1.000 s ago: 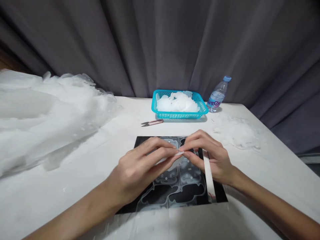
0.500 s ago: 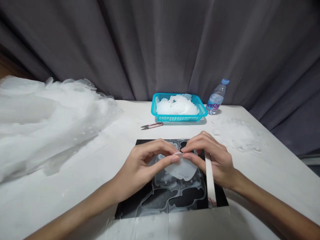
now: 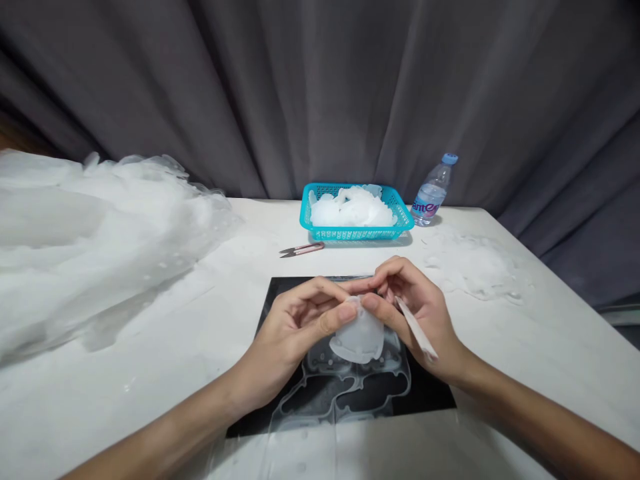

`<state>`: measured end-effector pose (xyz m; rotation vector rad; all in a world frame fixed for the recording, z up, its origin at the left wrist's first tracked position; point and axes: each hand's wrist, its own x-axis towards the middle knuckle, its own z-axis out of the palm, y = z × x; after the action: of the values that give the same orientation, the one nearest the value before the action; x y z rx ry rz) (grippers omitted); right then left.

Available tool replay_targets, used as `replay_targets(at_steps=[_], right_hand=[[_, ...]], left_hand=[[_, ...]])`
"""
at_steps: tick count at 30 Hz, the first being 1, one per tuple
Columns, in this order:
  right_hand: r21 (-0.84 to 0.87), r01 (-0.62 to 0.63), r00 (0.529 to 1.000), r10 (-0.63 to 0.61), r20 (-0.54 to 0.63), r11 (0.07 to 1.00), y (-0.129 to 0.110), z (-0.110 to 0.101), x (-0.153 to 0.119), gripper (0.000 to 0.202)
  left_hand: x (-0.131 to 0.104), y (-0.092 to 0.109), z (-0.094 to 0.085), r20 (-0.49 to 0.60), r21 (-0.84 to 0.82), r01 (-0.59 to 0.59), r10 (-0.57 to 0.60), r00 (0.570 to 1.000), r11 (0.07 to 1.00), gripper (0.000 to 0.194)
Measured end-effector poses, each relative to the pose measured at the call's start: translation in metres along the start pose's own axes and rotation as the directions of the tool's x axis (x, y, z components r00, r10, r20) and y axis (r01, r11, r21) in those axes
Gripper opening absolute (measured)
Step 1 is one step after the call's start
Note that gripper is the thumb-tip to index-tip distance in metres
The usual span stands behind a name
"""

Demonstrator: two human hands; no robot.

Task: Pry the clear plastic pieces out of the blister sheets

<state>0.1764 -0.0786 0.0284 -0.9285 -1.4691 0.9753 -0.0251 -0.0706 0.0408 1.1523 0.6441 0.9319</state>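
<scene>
Between my two hands hangs a small white translucent piece (image 3: 358, 339), pinched at its top edge. My left hand (image 3: 295, 333) grips it with thumb and fingers from the left. My right hand (image 3: 420, 313) pinches the same edge from the right and also has a narrow white strip (image 3: 417, 329) tucked against its palm, slanting down. Below the hands lies a black mat (image 3: 430, 393) with a clear sheet (image 3: 320, 400) of cut-out outlines on it.
A turquoise basket (image 3: 356, 233) of white pieces stands at the back, beside a water bottle (image 3: 431, 197). Thread snips (image 3: 302, 250) lie before it. A big heap of white sheer material (image 3: 100, 247) covers the left; flat translucent scraps (image 3: 480, 267) lie on the right.
Both hands have drawn closer around the white piece, which looks narrower and more folded. The strip has tilted and lifted with my right hand, off the mat's right side.
</scene>
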Motion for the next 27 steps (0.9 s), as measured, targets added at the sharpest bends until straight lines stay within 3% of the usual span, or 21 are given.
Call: replay_targets(at_steps=[3, 6, 9, 11, 14, 18, 22, 24, 27], right_hand=[[0.064, -0.080, 0.997, 0.081, -0.016, 0.995, -0.002, 0.006, -0.003, 0.028], [0.039, -0.079, 0.995, 0.081, -0.056, 0.996, -0.006, 0.009, -0.003, 0.035], [0.014, -0.077, 0.997, 0.077, -0.015, 0.997, -0.002, 0.004, 0.004, 0.037], [-0.048, -0.108, 0.994, 0.107, -0.015, 0.993, 0.009, -0.004, 0.012, 0.036], [-0.280, -0.152, 0.987, 0.160, 0.008, 0.948, 0.034, -0.019, 0.021, 0.033], [-0.684, 0.050, 0.984, 0.080, 0.157, 0.727, 0.059, -0.030, 0.017, 0.026], [-0.850, 0.256, 0.964, -0.061, 0.257, 0.460, 0.061, -0.029, 0.017, 0.031], [-0.846, 0.321, 0.947, -0.134, 0.292, 0.426, 0.059, -0.021, 0.030, 0.028], [-0.733, 0.482, 0.874, -0.205, 0.441, 0.480, 0.060, 0.002, 0.061, 0.023]], left_hand=[[-0.001, -0.003, 0.000, 0.002, -0.040, 0.012, -0.012, 1.000, 0.999, 0.008], [0.000, -0.006, 0.000, -0.040, -0.016, -0.012, 0.011, 0.999, 1.000, 0.011], [0.000, -0.006, 0.000, -0.107, 0.063, -0.045, 0.052, 0.993, 0.997, 0.014], [0.001, -0.006, 0.000, -0.136, 0.100, -0.053, 0.067, 0.988, 0.994, 0.016], [0.002, -0.005, 0.001, -0.158, 0.106, -0.069, 0.086, 0.984, 0.992, 0.018], [0.004, -0.005, 0.001, -0.164, 0.077, -0.078, 0.090, 0.982, 0.994, 0.020], [0.004, -0.005, 0.000, -0.152, 0.075, -0.061, 0.072, 0.986, 0.995, 0.020], [0.004, -0.005, 0.000, -0.156, 0.058, -0.060, 0.068, 0.985, 0.996, 0.019], [0.003, -0.004, 0.000, -0.150, 0.051, -0.045, 0.052, 0.987, 0.998, 0.022]])
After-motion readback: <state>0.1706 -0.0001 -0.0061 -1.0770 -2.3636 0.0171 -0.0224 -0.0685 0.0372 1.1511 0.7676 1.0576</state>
